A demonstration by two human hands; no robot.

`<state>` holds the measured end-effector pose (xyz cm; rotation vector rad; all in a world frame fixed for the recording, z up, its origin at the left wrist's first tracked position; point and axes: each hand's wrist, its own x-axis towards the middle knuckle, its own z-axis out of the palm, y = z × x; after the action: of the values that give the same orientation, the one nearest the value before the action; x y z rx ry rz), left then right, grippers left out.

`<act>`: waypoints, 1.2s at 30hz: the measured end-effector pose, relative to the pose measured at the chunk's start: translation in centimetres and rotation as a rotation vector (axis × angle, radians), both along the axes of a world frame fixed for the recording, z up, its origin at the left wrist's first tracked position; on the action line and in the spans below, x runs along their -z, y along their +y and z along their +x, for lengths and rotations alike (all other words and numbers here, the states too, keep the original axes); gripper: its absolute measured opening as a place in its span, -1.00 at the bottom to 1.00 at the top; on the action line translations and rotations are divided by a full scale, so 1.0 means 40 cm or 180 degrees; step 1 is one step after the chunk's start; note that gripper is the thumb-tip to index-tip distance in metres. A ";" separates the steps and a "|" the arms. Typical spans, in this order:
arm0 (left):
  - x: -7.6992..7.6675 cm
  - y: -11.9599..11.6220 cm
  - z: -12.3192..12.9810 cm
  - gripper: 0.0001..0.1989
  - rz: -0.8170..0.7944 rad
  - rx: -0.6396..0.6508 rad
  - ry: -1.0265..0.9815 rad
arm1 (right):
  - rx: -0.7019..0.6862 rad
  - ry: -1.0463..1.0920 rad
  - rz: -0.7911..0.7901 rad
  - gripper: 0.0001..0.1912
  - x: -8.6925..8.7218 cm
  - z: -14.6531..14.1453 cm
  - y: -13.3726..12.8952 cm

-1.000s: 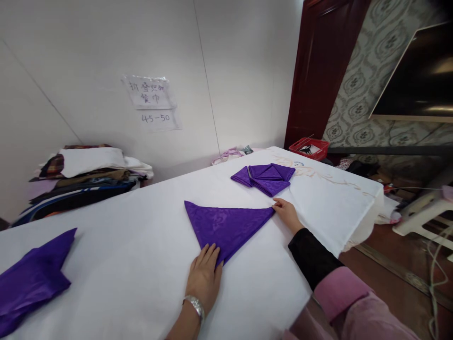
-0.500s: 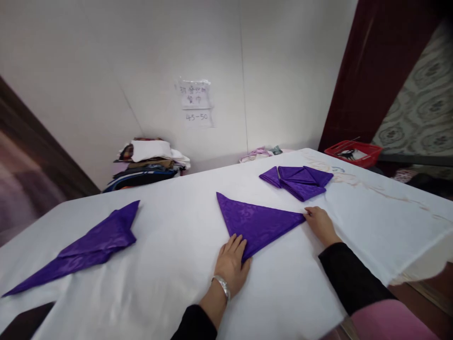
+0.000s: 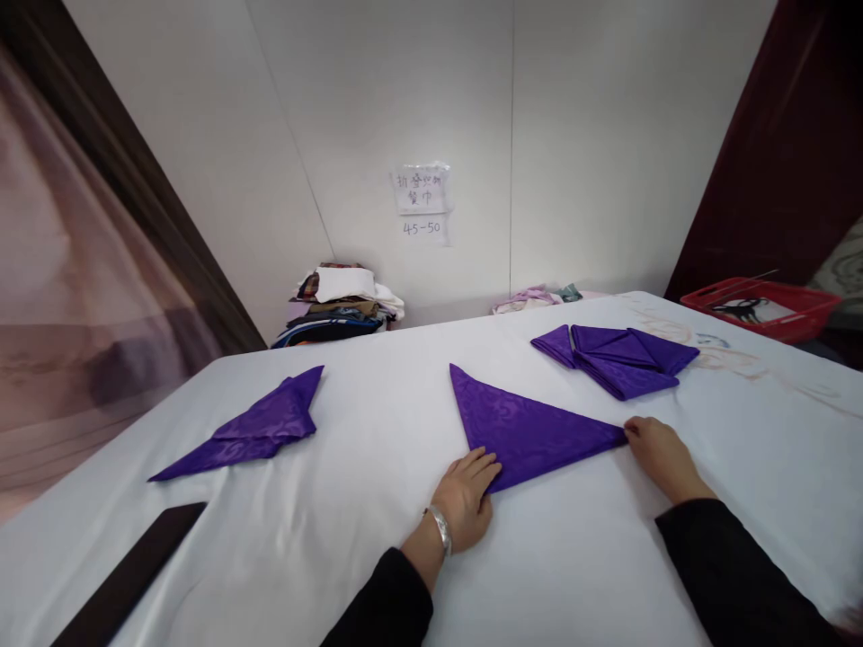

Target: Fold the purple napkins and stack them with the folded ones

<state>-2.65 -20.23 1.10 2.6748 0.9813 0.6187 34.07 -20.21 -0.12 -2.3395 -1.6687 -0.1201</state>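
A purple patterned napkin, folded into a triangle, lies flat in front of me on the white tablecloth. My left hand rests on its near left corner with the fingers stretched out; a silver bracelet circles that wrist. At the triangle's right tip, my right hand pinches the cloth between thumb and fingers. Off to the left lies a second purple napkin, folded long and pointed. Several folded purple napkins sit together at the back right.
Piled clothes stand behind the table's far edge, with a pink bundle further right. A red basket holds a black item at the far right. On the near left of the table lies a dark flat bar. Curtain hangs at left.
My view has turned left, so everything shows further right and more of the dark bar appears. Both hands keep their places on the triangular napkin, whose shape looks the same.
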 end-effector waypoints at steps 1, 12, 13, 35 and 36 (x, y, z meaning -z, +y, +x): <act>0.001 0.001 -0.002 -0.37 -0.0001 0.0044 -0.0045 | -0.0004 0.0010 -0.0020 -0.78 0.001 0.000 0.000; 0.010 0.031 0.006 -0.62 0.0289 -0.0004 0.0170 | -0.0088 -0.0279 0.0099 -0.78 0.016 -0.003 0.001; 0.007 0.027 0.008 -0.65 0.0324 -0.0001 0.0200 | -0.0104 -0.0324 0.0135 -0.78 0.018 -0.004 0.000; -0.005 -0.165 0.022 -0.75 0.0653 0.0041 0.0748 | -0.0534 0.1301 0.0555 -0.88 -0.019 0.002 -0.025; -0.003 -0.162 0.023 -0.75 0.0631 0.0040 0.0747 | -0.0476 0.1383 0.0567 -0.88 -0.017 0.009 -0.026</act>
<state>-1.73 -26.72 1.23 2.9802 1.0067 0.4259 34.43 -21.24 0.56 -1.9303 -1.5336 0.2421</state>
